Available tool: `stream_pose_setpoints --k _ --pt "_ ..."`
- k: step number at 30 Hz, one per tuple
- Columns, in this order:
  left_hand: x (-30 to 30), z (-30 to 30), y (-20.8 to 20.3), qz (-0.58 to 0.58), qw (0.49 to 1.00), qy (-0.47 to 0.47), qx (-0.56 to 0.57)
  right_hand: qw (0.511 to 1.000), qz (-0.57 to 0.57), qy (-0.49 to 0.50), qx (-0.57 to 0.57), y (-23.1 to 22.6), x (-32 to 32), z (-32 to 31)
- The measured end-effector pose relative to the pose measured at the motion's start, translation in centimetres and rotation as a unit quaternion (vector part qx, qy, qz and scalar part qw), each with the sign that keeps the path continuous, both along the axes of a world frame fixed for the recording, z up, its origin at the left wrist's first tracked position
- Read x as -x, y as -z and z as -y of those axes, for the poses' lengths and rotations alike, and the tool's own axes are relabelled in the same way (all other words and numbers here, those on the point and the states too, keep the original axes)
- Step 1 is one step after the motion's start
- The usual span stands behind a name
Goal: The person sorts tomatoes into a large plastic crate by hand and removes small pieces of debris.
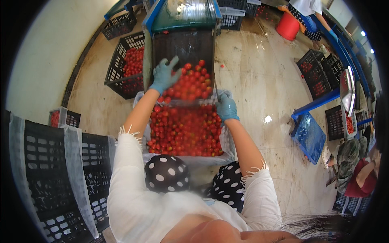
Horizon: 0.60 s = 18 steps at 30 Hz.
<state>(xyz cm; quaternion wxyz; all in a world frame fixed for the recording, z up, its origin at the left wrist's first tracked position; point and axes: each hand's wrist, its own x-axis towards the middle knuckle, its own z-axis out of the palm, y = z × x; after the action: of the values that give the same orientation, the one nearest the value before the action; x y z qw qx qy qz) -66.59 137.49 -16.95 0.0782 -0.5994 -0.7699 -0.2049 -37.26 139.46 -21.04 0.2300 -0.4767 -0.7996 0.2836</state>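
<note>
My left hand [164, 75], in a blue-green glove, is open with fingers spread over the left side of a heap of cherry tomatoes [194, 83]. The heap lies at the lower end of a dark chute [178, 48], and some of its tomatoes are blurred. Below the chute, a crate with a pale plastic liner [230, 152] is full of cherry tomatoes [182, 131]. At the crate's far right corner, my right hand [227, 108], gloved alike, is closed on the lined rim; its fingertips are partly hidden. The crate sits just beyond my knees.
Left of the chute stands a black crate [111, 77] partly filled with tomatoes. Stacked black crates [44, 162] with pale liners rise at my near left. A blue platform [308, 135] and tomato crates [312, 77] stand right. Other people work at the right and far right, near a red bucket [287, 26].
</note>
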Motion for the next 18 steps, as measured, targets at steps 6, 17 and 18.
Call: stream_pose_setpoints --k 6,17,18 --pt "-1.3 -4.3 0.2 0.012 0.990 -0.116 0.081 0.999 -0.027 -0.018 -0.035 -0.7 0.2 1.2" --pt "-6.9 -3.0 4.0 -0.044 0.975 0.207 0.066 0.997 0.063 -0.033 0.006 -0.1 0.1 1.0" --pt "-7.3 -1.8 4.2 -0.047 0.971 0.223 0.071 0.997 0.066 -0.035 -0.004 0.5 0.1 1.0"
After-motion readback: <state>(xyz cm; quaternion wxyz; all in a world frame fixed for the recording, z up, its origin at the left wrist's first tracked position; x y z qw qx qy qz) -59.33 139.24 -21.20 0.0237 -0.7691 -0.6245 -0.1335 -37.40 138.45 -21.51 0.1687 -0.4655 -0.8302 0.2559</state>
